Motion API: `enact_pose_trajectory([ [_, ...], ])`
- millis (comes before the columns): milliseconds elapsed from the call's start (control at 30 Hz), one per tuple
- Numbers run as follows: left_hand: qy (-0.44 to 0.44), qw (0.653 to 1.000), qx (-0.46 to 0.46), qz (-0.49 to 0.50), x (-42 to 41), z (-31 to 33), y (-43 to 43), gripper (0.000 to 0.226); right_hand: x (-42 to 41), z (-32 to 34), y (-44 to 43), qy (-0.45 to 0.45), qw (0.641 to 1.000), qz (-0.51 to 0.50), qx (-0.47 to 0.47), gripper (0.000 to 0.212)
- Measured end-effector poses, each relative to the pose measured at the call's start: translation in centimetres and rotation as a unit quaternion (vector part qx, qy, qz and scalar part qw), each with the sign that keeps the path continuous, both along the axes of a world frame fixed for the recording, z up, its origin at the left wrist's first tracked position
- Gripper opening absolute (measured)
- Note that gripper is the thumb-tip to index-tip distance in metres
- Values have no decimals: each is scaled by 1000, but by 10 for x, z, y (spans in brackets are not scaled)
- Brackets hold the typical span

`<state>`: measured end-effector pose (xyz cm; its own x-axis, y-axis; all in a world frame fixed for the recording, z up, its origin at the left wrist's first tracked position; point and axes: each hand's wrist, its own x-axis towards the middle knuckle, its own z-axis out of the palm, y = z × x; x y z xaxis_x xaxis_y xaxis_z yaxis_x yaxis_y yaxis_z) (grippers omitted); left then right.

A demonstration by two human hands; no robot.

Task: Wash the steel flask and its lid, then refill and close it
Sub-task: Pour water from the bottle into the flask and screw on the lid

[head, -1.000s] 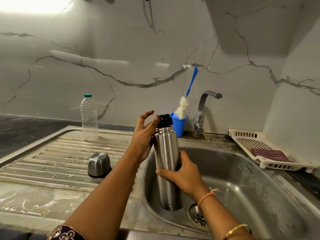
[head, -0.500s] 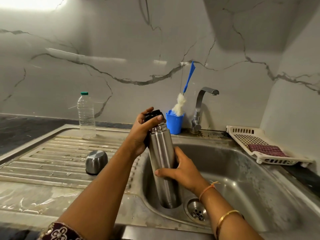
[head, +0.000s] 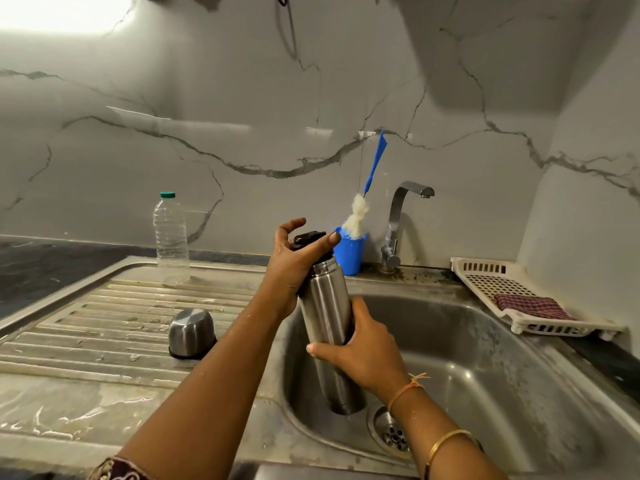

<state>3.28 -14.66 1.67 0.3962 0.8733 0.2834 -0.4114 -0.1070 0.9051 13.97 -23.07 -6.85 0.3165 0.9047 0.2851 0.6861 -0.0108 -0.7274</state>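
My left hand (head: 293, 266), open a second ago, now grips the black stopper (head: 309, 238) while my right hand (head: 363, 355) holds the steel flask (head: 325, 306), ready to twist.

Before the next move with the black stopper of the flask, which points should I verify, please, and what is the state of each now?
1. Right hand grips the steel flask round its body: ok.
2. Left hand holds the black stopper, thumb across it: ok.
3. Flask is held over the sink basin, slightly tilted: ok.
4. Tap gives no visible stream: ok.
5. Stopper screwed fully home: cannot tell.
6. Steel lid cup stands mouth down on the drainboard: ok.
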Motion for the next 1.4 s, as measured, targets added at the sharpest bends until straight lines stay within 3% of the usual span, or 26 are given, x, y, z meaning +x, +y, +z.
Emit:
enact_pose_trajectory([
  [167,-31,997,14,-65,-14,3,4,72,0,4,-2,89,993,74,19,72],
  [467,-34,990,35,-131,-12,-1,9,58,-2,6,-3,126,989,72,37,72],
  [533,-12,996,48,-81,-5,6,-1,52,-7,7,-2,91,994,16,64,71],
  [633,32,996,41,74,11,14,-12,42,-11,10,-5,-83,988,-96,83,81],
  [700,48,990,26,128,15,21,-15,38,-7,12,-8,-118,983,-101,93,84],
  [767,84,991,35,93,14,26,-13,39,-2,12,-8,-24,995,-26,95,82],
  [833,98,994,55,-4,10,31,-13,36,2,11,-7,89,989,61,96,85],
  [900,69,991,75,-92,5,34,-11,40,3,12,-7,145,979,98,106,89],
  [967,10,991,65,-120,4,35,-5,49,2,13,-6,160,975,91,124,88],
  [1067,-52,995,28,-82,10,28,-4,47,1,11,-2,153,978,23,142,88],
  [1167,7,997,70,-11,21,25,-11,37,-1,7,-2,99,981,-77,145,87],
  [1233,61,993,96,22,29,27,-17,52,-1,8,-3,60,981,-113,146,85],
  [1300,111,982,131,80,38,28,-24,65,0,9,-4,27,983,-113,141,86],
  [1400,110,974,138,145,42,25,-27,57,1,8,-3,66,988,-61,129,88],
])
